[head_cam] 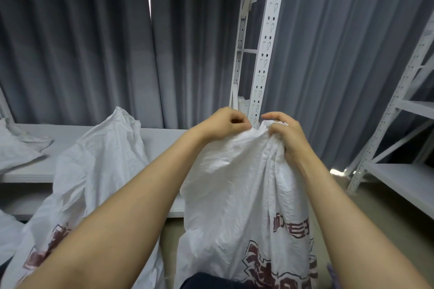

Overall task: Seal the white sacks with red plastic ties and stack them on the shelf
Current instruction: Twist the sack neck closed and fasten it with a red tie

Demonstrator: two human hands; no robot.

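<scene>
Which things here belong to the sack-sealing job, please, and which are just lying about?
Job: sack, gripped at its mouth by left hand and right hand; second sack; shelf.
Lying about: curtain; side rack.

Both hands are up at the mouth of the white sack (234, 183) in front: the left hand (225, 124) pinches the gathered top edge with curled fingers, and the right hand (285, 135) bunches the fabric just beside it, the two nearly touching. A second white sack (98, 166) with a dark red print stands open to the left, leaning at the edge of the grey shelf (162, 135). Behind rise a perforated white upright (266, 54) and grey curtains (82, 54), with another rack (399, 124) at the right.
</scene>
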